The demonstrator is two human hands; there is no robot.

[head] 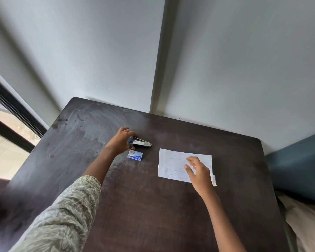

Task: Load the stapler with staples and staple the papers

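Metal-and-plastic stapler [139, 143], rigid, on worktop [153, 206] beside staple box [135, 155], left hand [123, 140] apparently closed round its rear; right hand [198, 170] spread open over light, floppy papers [173, 164].

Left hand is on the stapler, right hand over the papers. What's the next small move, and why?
Probably lift the stapler with the left hand and open it for loading. The staple box lies closed just in front of it, and the papers sit flat under the right hand, so stapling seems premature.
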